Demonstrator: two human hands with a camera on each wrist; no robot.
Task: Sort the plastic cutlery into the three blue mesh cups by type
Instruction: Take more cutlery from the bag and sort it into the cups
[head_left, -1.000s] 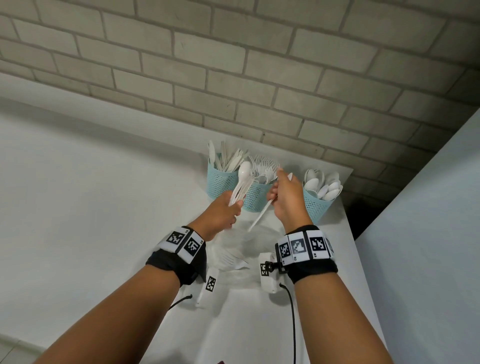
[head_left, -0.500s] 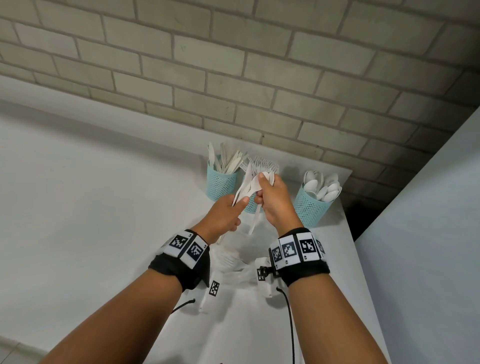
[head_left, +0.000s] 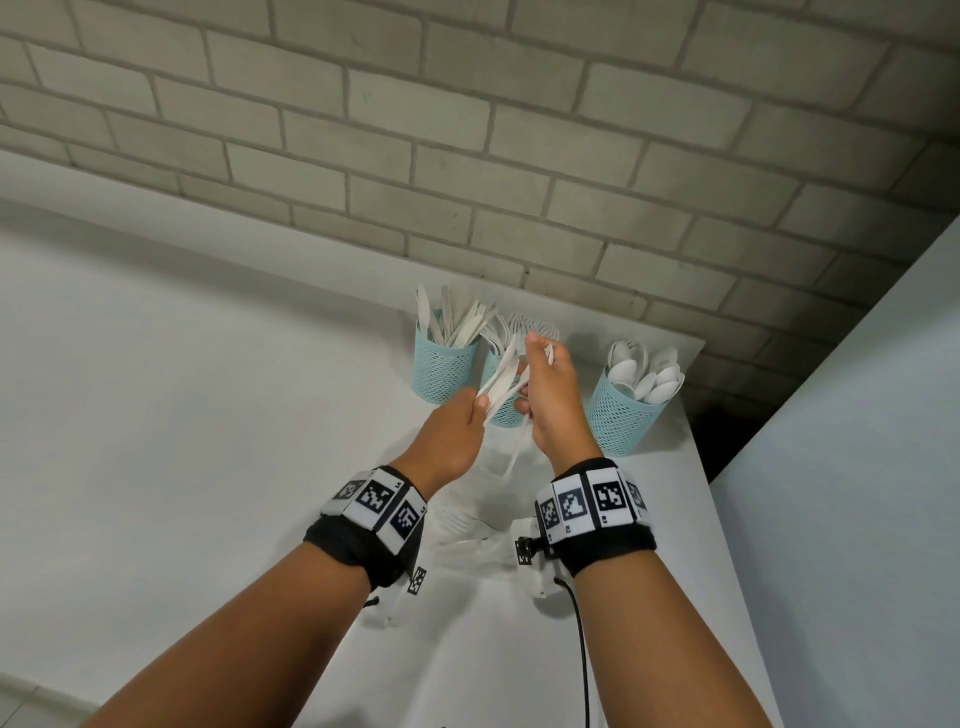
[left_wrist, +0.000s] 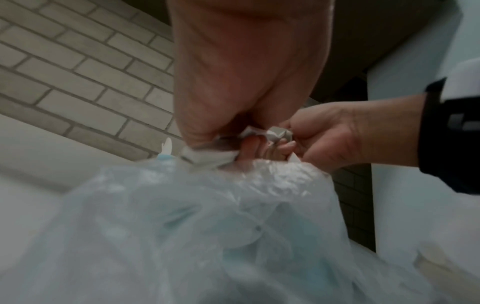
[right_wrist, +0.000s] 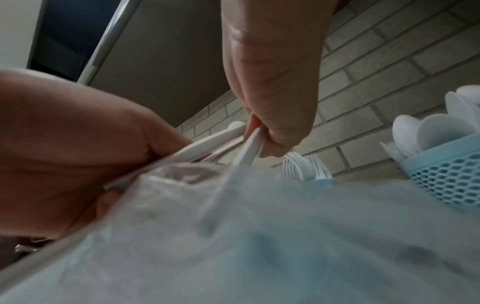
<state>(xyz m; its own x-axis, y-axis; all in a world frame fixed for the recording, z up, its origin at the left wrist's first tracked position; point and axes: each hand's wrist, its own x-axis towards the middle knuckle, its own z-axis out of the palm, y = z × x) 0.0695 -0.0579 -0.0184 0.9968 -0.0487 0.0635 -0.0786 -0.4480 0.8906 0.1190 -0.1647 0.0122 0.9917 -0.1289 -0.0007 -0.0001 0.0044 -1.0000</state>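
Three blue mesh cups stand by the brick wall: the left cup holds knives, the middle cup forks, the right cup spoons. In front of the middle cup my left hand grips a bundle of white cutlery by the handles. My right hand touches that bundle and grips a white cutlery piece whose handle hangs down; its type is hidden. The right wrist view shows the bundle, the gripped piece, the forks and the spoon cup.
A crumpled clear plastic bag with more white cutlery lies on the white table under my hands; it fills the lower left wrist view. The table edge runs close beside the spoon cup. A pale wall stands at right.
My right hand moved left, away from the spoon cup, and met the bundle in my left hand. Both hands stay raised in front of the middle cup.
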